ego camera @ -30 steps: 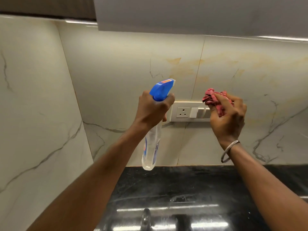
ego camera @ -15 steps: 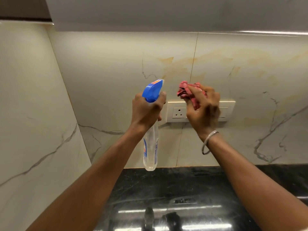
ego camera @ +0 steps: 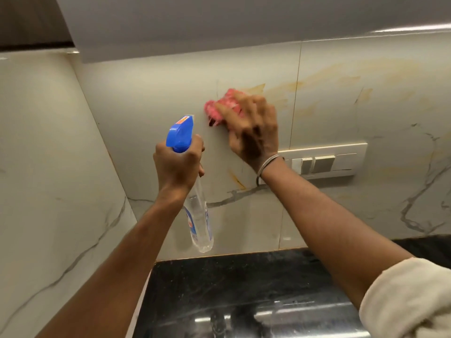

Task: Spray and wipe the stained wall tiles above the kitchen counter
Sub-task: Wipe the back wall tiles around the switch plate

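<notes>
Head view, aimed forward and down at a tiled corner above the black table (ego camera: 244, 284). Gripped the spray bottle (ego camera: 199, 220) in the left hand (ego camera: 178, 164), fingers (ego camera: 197, 142) curled tight round the neck just under the blue trigger head, nozzle pointed up toward the wall tiles (ego camera: 146, 106), clear body hanging down, tilted rightward, well above the table. Pressed a crumpled pink cloth (ego camera: 224, 106) against the back tile with the right hand (ego camera: 253, 132), fingers (ego camera: 244, 103) bent over it and clutching it, outlines smeared by blur. Set the cloth just left of the vertical tile joint, at the left end of the yellow-brown stains (ego camera: 317, 79) spreading rightward across the upper tiles. Left a smaller yellowish streak (ego camera: 235, 178) lower down, near the right wrist. Wore a thin metal bangle (ego camera: 267, 164) on that wrist and a rolled cream sleeve (ego camera: 410, 296) at the elbow. Partly covered the white switch plate (ego camera: 341, 159) with the right wrist. Overhung by a pale cabinet (ego camera: 219, 20).
</notes>
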